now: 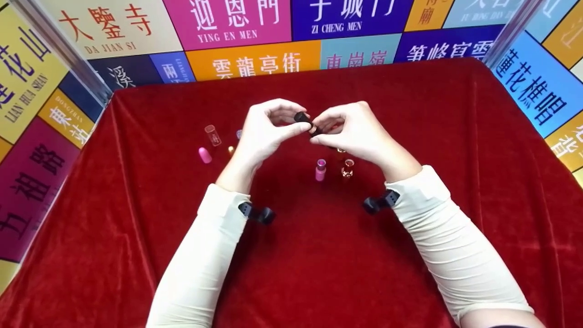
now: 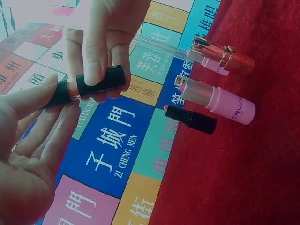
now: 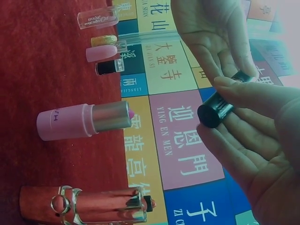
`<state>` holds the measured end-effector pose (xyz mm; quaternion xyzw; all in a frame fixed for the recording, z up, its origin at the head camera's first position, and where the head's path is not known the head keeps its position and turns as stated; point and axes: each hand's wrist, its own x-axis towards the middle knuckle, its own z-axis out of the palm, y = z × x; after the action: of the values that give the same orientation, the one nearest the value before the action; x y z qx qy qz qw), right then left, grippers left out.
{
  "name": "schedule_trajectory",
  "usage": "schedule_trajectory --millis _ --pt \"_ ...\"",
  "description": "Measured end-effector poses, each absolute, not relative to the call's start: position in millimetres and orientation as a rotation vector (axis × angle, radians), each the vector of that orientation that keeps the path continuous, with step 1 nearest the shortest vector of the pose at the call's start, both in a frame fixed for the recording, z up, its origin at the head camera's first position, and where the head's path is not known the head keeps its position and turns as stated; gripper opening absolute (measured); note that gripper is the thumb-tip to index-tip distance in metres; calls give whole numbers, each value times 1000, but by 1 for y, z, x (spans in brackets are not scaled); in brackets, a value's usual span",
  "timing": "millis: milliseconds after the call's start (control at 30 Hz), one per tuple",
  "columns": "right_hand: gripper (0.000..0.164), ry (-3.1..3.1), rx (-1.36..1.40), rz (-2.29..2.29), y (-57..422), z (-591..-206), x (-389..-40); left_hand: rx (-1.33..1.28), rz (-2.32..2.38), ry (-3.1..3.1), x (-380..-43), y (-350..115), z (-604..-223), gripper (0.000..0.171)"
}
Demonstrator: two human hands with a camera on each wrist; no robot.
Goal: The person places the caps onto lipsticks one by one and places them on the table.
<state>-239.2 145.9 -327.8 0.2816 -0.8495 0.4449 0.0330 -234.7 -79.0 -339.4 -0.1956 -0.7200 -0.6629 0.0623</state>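
Both hands hold a black lipstick tube (image 2: 105,82) with a rose-gold middle band, raised above the cloth. My left hand (image 1: 266,132) pinches one end between thumb and fingers; my right hand (image 1: 357,132) pinches the other. In the right wrist view, the flat round end of the black tube (image 3: 213,115) shows under the right thumb. Nearest below stand an uncapped pink lipstick (image 1: 320,171) and an uncapped red-gold lipstick (image 1: 347,169) with a ring-like ornament. A small black lipstick (image 2: 191,119) stands beside the pink one in the left wrist view.
Red velvet cloth (image 1: 309,255) covers the table. To the left stand a clear cap (image 1: 212,135), a pink cap (image 1: 205,155) and a gold piece (image 1: 231,150), partly behind the left wrist. Panels with colourful lettering (image 1: 255,61) border the back and sides.
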Motion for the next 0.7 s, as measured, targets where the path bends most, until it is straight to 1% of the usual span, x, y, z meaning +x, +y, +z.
schedule_trajectory --millis 167,267,400,533,700 --pt "27 -2635 859 1400 150 -325 -243 -576 -1993 -2171 -236 -79 -338 23" --pt "29 -2647 827 1440 164 -320 -247 -559 -1977 -2163 -236 -80 -335 23" --pt "28 -2636 842 1510 200 -312 -254 -520 -1943 -2154 -237 -88 -326 24" --pt "25 -2666 892 1574 243 -308 -261 -434 -1907 -2163 -242 -107 -316 24" --pt "28 -2973 825 1391 281 -323 -273 -286 -1770 -2294 -257 -132 -299 22"
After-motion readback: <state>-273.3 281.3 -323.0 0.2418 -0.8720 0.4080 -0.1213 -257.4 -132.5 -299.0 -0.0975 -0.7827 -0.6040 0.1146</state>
